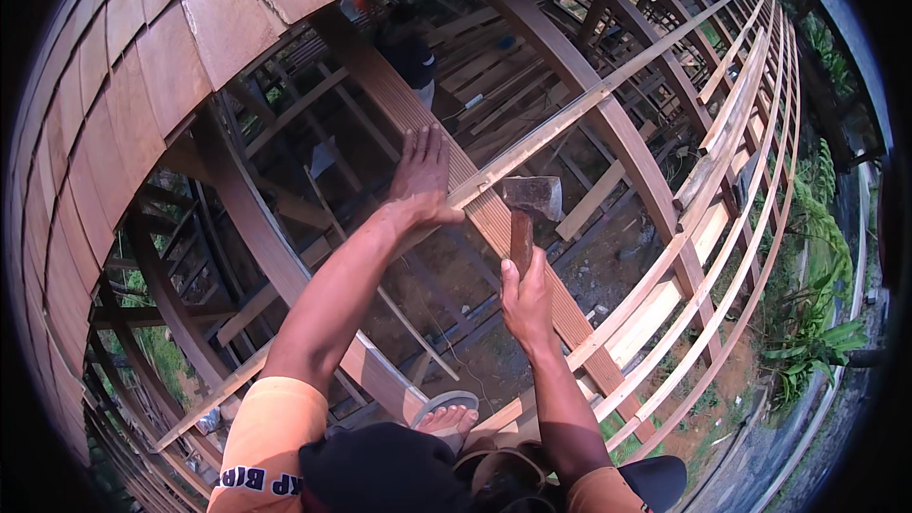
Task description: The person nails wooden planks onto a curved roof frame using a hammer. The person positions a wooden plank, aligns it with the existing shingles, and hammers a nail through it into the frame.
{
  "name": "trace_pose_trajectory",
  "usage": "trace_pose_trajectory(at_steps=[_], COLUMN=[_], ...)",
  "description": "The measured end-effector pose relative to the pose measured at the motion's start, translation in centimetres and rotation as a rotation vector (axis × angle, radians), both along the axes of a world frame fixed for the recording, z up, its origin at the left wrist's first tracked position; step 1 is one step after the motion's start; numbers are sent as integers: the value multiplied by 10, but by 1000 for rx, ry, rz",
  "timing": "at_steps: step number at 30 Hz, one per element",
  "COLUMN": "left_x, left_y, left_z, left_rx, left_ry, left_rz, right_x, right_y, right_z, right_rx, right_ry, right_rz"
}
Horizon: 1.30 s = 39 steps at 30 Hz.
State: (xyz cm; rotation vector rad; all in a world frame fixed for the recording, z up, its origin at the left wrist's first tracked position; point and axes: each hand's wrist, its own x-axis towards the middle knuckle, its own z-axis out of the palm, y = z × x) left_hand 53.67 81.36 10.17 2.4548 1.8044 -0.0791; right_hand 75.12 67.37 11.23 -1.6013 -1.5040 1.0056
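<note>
My left hand (423, 176) lies with its fingers stretched out on a grooved brown rafter (380, 85). Its thumb side rests against a pale wooden batten (541, 141) that crosses the rafter. Wrapped in my right hand (528, 302) is the short wooden handle of a hatchet (535, 198). The worn grey metal head is up beside the batten, just right of where it crosses the rafter. Whether the hatchet touches the wood I cannot tell. No nail can be made out at the crossing.
Overlapping wooden shingles (171, 57) cover the roof at the upper left. Open gaps between rafters drop to the ground, where a person (408, 52) stands among planks. Several loose battens (731, 114) run along the right. My sandalled foot (446, 413) is on the framing.
</note>
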Motion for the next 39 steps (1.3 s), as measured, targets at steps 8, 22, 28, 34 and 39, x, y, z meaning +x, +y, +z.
trace_pose_trajectory(at_steps=[8, 22, 28, 34, 39], left_x=[-5, 2, -11, -3, -7], left_y=[4, 6, 2, 6, 5], left_z=[-23, -14, -22, -17, -19], left_rx=[35, 38, 32, 30, 30], left_ry=[-113, -86, -104, -102, -145], left_rz=[-38, -63, -45, -55, -50], right_x=[-5, 0, 1, 5, 3], right_y=[-4, 23, 12, 26, 26], right_z=[-15, -12, 39, 5, 25], right_rx=[43, -111, 315, 218, 166], right_ry=[187, -280, 91, 37, -93], right_rz=[-85, 144, -66, 38, 112])
